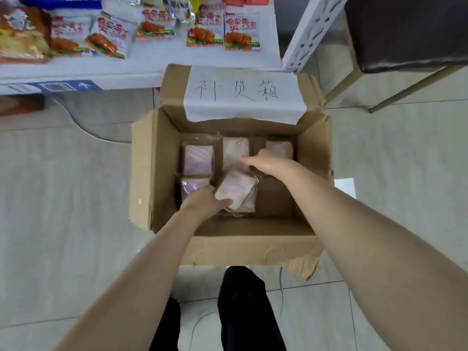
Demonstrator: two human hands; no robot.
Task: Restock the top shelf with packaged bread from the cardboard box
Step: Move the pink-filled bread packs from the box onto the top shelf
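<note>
L hand (pixel 205 202) grips tilted bread pack (pixel 236 190) inside cardboard box (pixel 152 173), fingers round its near-left corner. Pack's long axis runs near-left to far-right. R hand (pixel 269 164) sits just past its far end; fingers hidden, can't tell grip.

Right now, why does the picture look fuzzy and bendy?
Head view: the snack packets are blurred; the wide lens stretches both arms toward the corners; inside the cardboard box it's shadowy, and the bread pack the left hand grips looks soft.
</note>
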